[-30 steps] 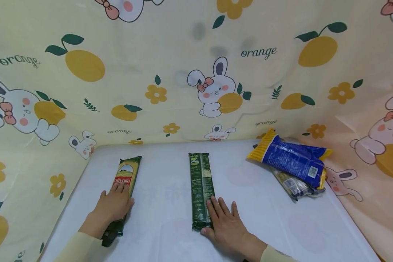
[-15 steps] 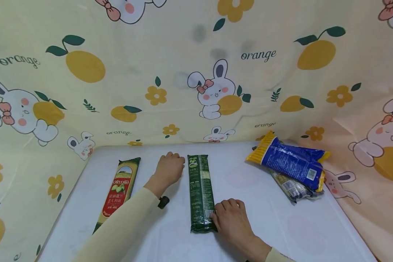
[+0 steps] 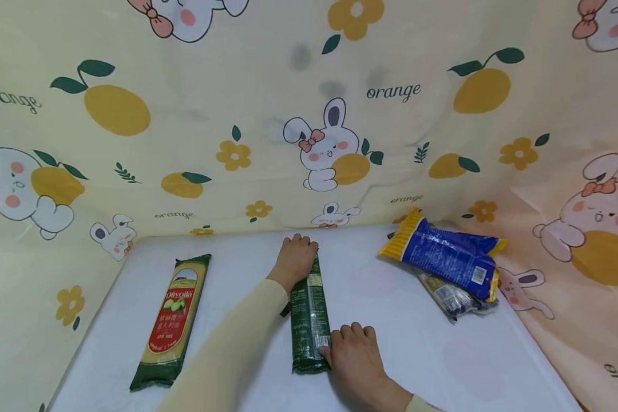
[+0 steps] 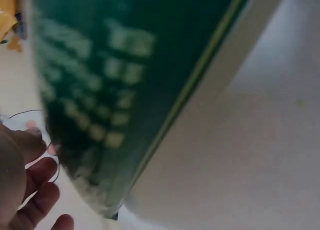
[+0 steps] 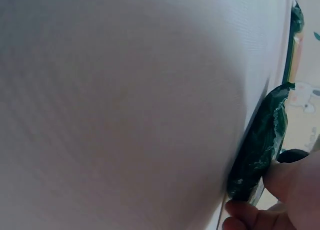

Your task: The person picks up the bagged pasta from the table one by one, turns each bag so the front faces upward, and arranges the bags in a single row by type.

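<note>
A long green pack of spaghetti lies back side up in the middle of the white table. My left hand reaches over its far end with curled fingers and hides that end in the head view. In the left wrist view, the fingertips are at the pack's edge. My right hand holds the near right corner, thumb on one side and fingers on the other in the right wrist view. Another spaghetti pack, with a red Olivoilà label facing up, lies to the left, touched by neither hand.
At the back right, a blue and yellow bag lies on top of a clear, dark-edged bag. A cloth printed with rabbits and oranges hangs behind and at both sides of the white table.
My left hand has left the labelled pack and moved right onto the far end of the green one. My right hand's flat fingers have curled at the near corner. The view has shifted slightly.
</note>
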{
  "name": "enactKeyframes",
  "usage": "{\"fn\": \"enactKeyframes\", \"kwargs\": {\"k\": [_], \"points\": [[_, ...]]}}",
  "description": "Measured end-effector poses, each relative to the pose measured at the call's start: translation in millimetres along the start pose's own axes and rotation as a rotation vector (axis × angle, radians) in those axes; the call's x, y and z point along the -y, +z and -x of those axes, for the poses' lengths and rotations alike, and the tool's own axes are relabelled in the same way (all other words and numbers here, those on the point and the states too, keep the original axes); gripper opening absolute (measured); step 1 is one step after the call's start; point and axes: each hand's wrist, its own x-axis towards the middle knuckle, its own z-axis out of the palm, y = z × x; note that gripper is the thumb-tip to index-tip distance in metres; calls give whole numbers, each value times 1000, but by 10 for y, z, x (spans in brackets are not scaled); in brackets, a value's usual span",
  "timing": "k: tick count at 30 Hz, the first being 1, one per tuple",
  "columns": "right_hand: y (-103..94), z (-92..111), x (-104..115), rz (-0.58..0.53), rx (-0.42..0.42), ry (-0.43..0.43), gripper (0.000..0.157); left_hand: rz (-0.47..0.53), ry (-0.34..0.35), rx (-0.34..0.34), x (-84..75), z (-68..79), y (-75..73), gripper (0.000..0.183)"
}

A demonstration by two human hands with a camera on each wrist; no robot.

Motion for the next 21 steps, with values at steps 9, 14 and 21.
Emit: {"fn": "enactKeyframes", "kwargs": {"k": [9,14,21], "points": [[-16,-8,14,-71,120,57,48,-63,-44,46,-53,-81,125,31],[-37,-34,31,-141,155,102,46,-35,-79,55,-65,-91,108,30],[-68,-46,22,-195,194,129,44,-10,-91,3,-49,-112,5,28]]}}
